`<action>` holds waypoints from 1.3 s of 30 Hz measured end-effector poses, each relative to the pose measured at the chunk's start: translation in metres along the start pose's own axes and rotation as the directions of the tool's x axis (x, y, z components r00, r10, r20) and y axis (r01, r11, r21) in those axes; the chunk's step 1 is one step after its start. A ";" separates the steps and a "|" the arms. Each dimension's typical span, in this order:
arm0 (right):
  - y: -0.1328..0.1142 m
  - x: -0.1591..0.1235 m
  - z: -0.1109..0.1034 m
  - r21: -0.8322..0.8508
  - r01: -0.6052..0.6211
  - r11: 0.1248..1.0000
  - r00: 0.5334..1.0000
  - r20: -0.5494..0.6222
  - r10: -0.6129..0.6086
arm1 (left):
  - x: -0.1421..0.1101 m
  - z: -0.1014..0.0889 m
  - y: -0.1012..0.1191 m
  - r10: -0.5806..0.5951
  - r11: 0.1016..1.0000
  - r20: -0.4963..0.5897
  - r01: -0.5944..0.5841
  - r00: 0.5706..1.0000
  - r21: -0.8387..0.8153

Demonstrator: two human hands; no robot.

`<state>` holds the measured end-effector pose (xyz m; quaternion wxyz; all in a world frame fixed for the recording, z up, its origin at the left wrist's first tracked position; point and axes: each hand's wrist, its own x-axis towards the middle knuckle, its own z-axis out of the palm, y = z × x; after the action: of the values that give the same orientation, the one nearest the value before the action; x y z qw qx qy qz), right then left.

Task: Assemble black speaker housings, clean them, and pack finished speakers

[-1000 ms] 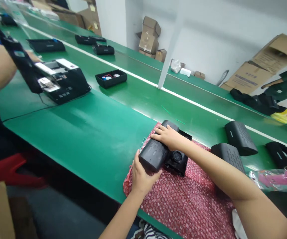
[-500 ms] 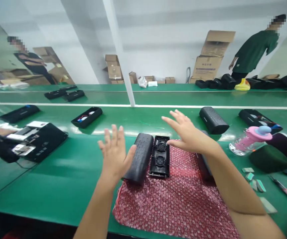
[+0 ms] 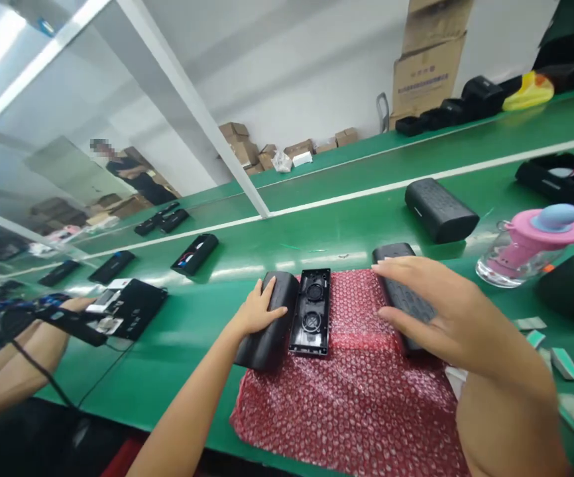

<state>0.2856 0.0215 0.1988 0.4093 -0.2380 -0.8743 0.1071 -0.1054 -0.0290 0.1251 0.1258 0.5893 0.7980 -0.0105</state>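
My left hand (image 3: 258, 310) rests on top of a black ribbed speaker shell (image 3: 268, 331), fingers curled over its upper end. The shell lies along the left edge of a red bubble-wrap sheet (image 3: 356, 391). Beside it on the sheet sits an open black speaker panel (image 3: 311, 311) showing two round drivers. My right hand (image 3: 446, 308) hovers with fingers spread over a second black shell (image 3: 401, 295) at the sheet's right side, touching or just above it.
The green conveyor table (image 3: 177, 331) carries another black speaker (image 3: 440, 210), open black cases (image 3: 195, 253) and a pink-topped clear bottle (image 3: 535, 248). A co-worker's arms (image 3: 13, 358) work on a device (image 3: 125, 308) at the left. Small pads (image 3: 563, 363) lie at the right. Cardboard boxes (image 3: 429, 59) stand behind.
Both hands were lifted open above the sheet half a second ago. Now the left has come down onto the left shell and the right has moved over the right-hand shell. The view has tilted.
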 end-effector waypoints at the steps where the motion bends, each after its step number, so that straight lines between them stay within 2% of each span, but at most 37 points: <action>1: 0.003 -0.001 -0.004 0.004 0.002 1.000 1.000 -0.029 -0.002 | 0.001 -0.003 0.000 -0.025 1.000 0.032 0.024 0.999 0.008; 4: 0.014 -0.002 -0.012 -0.027 -0.026 0.999 0.997 -0.080 0.024 | 0.005 -0.011 -0.003 -0.102 0.995 0.095 0.100 0.990 0.022; 9: 0.029 -0.006 -0.014 -0.064 -0.098 0.993 0.990 -0.110 0.091 | 0.008 -0.021 -0.003 -0.191 0.981 0.074 0.190 0.979 0.027; 12: 0.032 -0.007 -0.016 -0.054 -0.110 0.993 0.987 -0.126 0.102 | 0.000 -0.016 0.002 -0.165 0.986 0.041 0.165 0.985 0.013; 16: 0.035 -0.009 -0.022 -0.055 -0.087 0.995 0.983 -0.164 0.077 | -0.013 0.000 0.011 -0.142 0.990 0.007 0.142 0.990 -0.010; 19: 0.036 -0.011 -0.026 -0.075 -0.080 0.994 0.981 -0.185 0.065 | -0.016 0.008 0.013 -0.192 0.981 0.027 0.193 0.981 -0.017; 23: 0.035 -0.014 -0.031 -0.120 -0.087 0.989 0.977 -0.206 0.061 | -0.012 0.002 0.008 -0.258 0.965 0.065 0.261 0.964 -0.034; 30: 0.027 -0.020 -0.039 -0.158 -0.030 0.987 0.976 -0.219 -0.005 | -0.007 -0.014 -0.013 -0.184 0.957 0.134 0.208 0.974 -0.203; 39: 0.018 -0.029 -0.042 -0.230 -0.005 0.973 0.955 -0.291 -0.064 | -0.008 -0.011 -0.025 -0.190 0.893 0.141 0.230 0.972 -0.388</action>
<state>0.3403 0.0223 0.1996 0.5071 -0.2837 -0.8130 -0.0370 -0.1284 -0.0424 0.1346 0.2816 0.4600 0.8348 0.1105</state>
